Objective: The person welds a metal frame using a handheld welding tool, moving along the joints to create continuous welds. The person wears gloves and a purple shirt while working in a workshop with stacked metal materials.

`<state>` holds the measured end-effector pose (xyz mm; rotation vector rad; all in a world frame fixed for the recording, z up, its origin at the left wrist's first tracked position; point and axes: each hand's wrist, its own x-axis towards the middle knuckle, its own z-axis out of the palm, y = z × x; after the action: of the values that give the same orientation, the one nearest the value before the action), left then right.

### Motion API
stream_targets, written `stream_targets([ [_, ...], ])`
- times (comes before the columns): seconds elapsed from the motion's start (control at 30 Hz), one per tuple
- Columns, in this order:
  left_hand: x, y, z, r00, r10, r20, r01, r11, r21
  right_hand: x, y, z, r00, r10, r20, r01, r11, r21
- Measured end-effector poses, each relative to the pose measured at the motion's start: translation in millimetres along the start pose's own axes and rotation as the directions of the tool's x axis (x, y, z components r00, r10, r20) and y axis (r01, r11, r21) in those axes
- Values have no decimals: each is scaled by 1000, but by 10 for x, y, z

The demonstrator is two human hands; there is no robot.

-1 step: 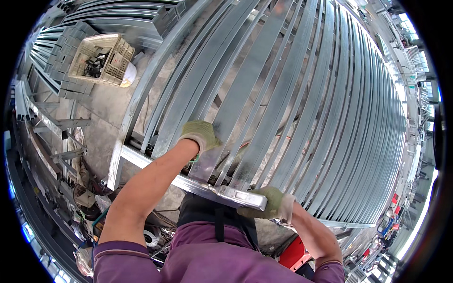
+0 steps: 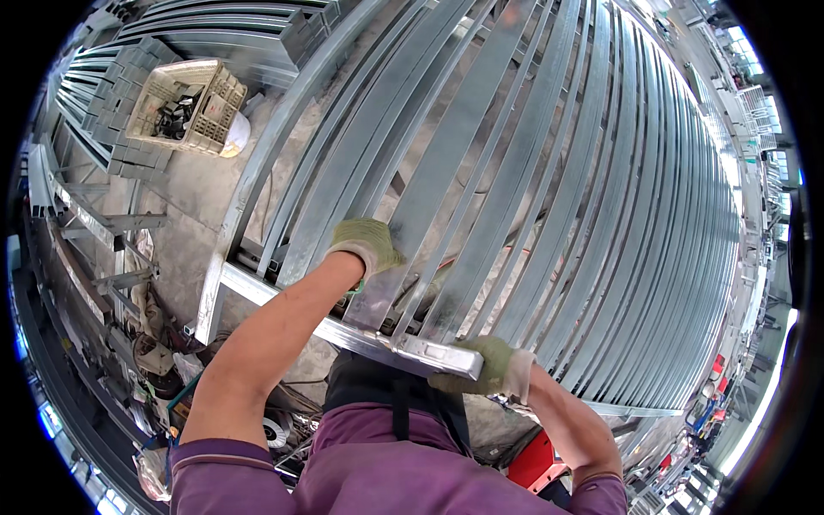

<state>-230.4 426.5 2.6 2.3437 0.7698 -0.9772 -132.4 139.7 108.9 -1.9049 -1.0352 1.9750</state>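
My left hand, in a pale green work glove, is closed over the edge of a long grey metal bar. Its fingertips are partly hidden against the bar. At the near end of the bars, a short shiny rectangular metal tube lies across the front rail of the frame. Wrapped round the right end of that tube is my right hand, gloved the same way; its fingers are partly out of sight beneath it.
Many parallel metal bars stretch away and to the right on the frame. A beige plastic crate with small dark parts stands at the upper left, beside stacked metal tubes. Something red sits below my right forearm.
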Motion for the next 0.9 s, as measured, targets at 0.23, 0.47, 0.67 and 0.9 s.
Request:
stream_targets([
  [0.23,16,8,-3,999,-35,7,35,998,-57,400,104,34,1000,-1,30,-1,996,88],
  [0.47,0,15,-30,997,-67,38,69,996,-55,465,-11,-51,997,43,67,-49,995,84],
  [0.67,-6,42,-67,997,-55,55,57,998,-31,648,236,18,994,11,112,-21,996,91],
  [0.9,14,20,-18,999,-48,11,48,999,3,630,181,-7,995,-28,95,18,994,103],
])
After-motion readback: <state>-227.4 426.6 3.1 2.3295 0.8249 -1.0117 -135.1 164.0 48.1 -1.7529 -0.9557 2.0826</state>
